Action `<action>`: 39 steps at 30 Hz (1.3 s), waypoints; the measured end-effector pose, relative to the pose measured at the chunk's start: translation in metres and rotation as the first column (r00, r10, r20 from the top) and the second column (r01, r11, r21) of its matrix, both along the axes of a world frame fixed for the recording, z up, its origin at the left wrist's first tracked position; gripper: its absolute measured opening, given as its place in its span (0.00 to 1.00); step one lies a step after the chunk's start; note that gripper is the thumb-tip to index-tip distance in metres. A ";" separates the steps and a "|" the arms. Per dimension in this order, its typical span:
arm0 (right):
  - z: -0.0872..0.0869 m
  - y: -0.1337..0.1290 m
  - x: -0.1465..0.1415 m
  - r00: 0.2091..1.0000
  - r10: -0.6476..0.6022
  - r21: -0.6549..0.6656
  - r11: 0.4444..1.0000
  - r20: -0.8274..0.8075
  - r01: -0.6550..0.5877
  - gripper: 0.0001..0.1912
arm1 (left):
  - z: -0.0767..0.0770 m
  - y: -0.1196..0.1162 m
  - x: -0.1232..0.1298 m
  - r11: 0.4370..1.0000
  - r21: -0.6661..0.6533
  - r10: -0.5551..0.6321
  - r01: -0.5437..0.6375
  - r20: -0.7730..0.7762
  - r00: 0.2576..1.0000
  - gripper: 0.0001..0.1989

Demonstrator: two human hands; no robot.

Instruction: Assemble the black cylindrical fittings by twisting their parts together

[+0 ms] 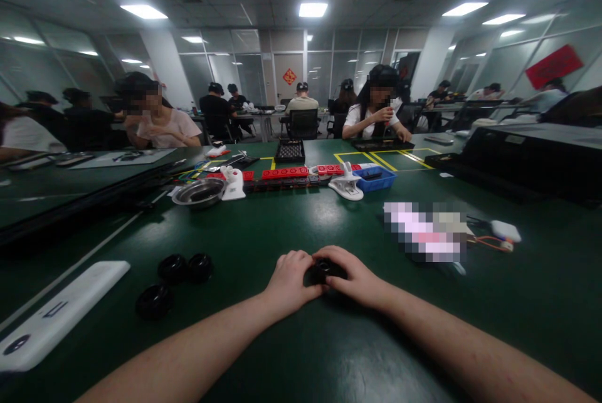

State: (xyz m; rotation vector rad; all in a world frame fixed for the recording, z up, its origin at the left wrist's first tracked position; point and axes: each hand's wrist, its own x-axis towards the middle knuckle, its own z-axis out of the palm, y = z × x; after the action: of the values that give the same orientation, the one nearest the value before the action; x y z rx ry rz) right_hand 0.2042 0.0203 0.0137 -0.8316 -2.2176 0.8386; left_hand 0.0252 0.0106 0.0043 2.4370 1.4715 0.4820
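Both hands meet over the green table, close to its middle. Between them is a black, round, wheel-like part (324, 270), partly covered by fingers. My left hand (292, 279) is curled against its left side, thumb near the bottom. From the right, my right hand (358, 277) wraps over it, index finger across the top and thumb at the lower edge. Further left lie three similar glossy black round parts: one wheel-like part (172, 268) touches or nearly touches another black part (200, 266), and a third black part (154, 301) sits nearer.
A long white device (70, 315) lies at left. Ahead stand a metal bowl (200, 193), a white clamp stand (347, 183), red blocks (285, 172) and a blue tray (376, 179). A blurred packet (426, 230) is at right. Across the table sit people (380, 102).
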 end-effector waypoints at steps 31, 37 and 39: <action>0.002 0.001 -0.001 1.000 -0.010 0.026 1.000 0.003 0.010 0.11 | 0.001 0.000 0.001 1.000 0.016 -0.006 0.006 0.005 1.000 0.16; -0.005 0.001 0.001 0.994 -0.108 -0.033 0.994 0.002 0.108 0.20 | 0.000 0.000 0.001 1.000 0.018 -0.003 0.003 0.009 1.000 0.16; -0.007 0.003 0.001 0.987 -0.163 -0.021 0.986 0.012 0.163 0.16 | 0.000 0.000 0.001 1.000 0.025 -0.011 0.010 0.014 1.000 0.16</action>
State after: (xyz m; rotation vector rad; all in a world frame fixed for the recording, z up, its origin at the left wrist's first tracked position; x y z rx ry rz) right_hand 0.2047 0.0230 0.0065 -1.0148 -2.1186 0.7825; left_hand 0.0258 0.0105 0.0045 2.4540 1.4549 0.5178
